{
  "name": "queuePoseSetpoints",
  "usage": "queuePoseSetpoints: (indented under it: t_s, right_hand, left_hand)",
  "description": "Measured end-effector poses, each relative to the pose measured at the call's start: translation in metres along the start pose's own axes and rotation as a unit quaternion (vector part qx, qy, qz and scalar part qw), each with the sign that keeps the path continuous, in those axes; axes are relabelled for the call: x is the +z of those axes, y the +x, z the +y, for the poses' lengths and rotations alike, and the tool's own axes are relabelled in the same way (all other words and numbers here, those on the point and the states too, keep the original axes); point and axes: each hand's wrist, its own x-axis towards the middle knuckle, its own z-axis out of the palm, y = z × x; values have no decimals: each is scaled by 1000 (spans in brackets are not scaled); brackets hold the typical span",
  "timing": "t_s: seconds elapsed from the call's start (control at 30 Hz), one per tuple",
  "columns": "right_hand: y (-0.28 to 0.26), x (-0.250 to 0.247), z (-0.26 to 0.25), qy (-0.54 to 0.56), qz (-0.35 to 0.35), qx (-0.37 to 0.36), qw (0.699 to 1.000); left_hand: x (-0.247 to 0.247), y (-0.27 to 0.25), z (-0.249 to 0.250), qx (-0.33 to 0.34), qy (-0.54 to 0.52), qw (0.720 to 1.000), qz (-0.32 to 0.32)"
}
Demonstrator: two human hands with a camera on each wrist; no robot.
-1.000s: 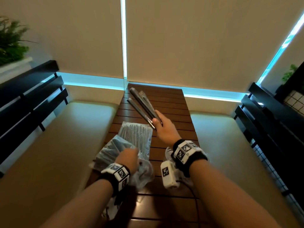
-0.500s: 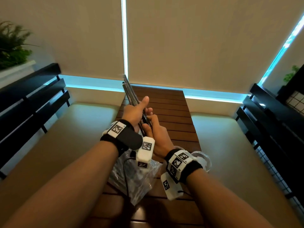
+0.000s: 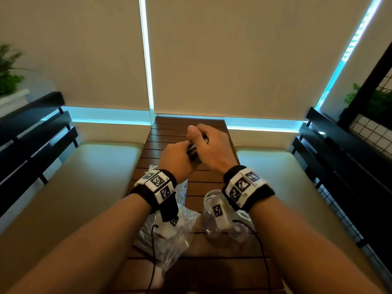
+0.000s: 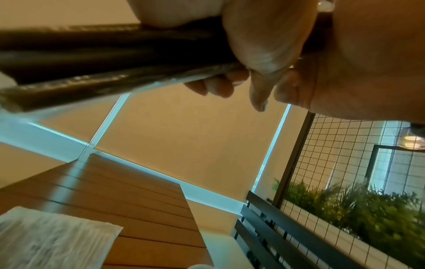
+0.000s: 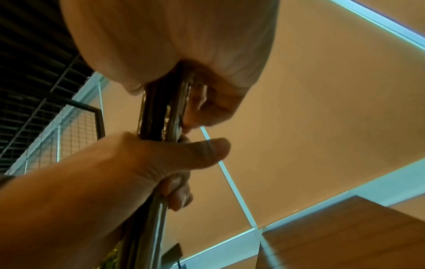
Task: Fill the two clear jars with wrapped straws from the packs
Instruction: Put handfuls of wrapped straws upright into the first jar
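Both hands hold one bundle of dark wrapped straws [image 3: 192,152] above the middle of the slatted wooden table [image 3: 186,132]. My left hand [image 3: 182,151] grips the bundle from the left, my right hand [image 3: 201,141] from above and to the right. In the left wrist view the straws [image 4: 92,60] run out to the left. In the right wrist view the straws [image 5: 161,112] pass from my right hand [image 5: 184,109] down through my left hand [image 5: 161,163]. A clear jar [image 3: 210,221] stands near me, partly hidden under my right wrist. Crumpled straw packs [image 3: 171,236] lie under my left wrist.
Another flat pack [image 4: 46,240] lies on the table. Cushioned benches [image 3: 74,187] flank the table, with black slatted backs [image 3: 339,155] behind them. Blinds [image 3: 233,60] close off the far end. A wire grid and plants [image 4: 345,209] stand to the right.
A second ago my right hand alone held the straws while my left rested on the pack. My left hand then rose and gripped the bundle, and both hands have turned it.
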Motion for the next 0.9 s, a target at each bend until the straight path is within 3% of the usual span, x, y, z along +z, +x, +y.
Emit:
queuePoseSetpoints:
  t_s: [0.1,0.17,0.23,0.33,0.43,0.5,0.73,0.9]
  right_hand:
    - [-7,7,15,-18,25,-42,999]
    - [-7,5,21,-29,43,-58,997]
    - [-7,0,25,-22,106,-53,993]
    - [-6,-7,29,31,164,6,986]
    - [-10,-3,33,152,129,105,974]
    - [-12,-3,38,141,131,129,973]
    - [-15,-40,73,17,246,153,957]
    - [-37,-26,99,-67,189,214,956]
  left_hand:
    - [6,1,-1,24,79,996,-18]
    - [10,-1,-8,32,50,997,-56]
    - [13,-5,-17,27,14,996,-80]
    - [18,-12,-25,-3,24,997,-79]
    - [27,-14,-17,-25,-27,997,-68]
    - [37,-15,-9,-36,-71,993,-84]
    - [72,-42,-32,-42,56,967,-244]
    - [97,-53,-43,36,170,915,-365]
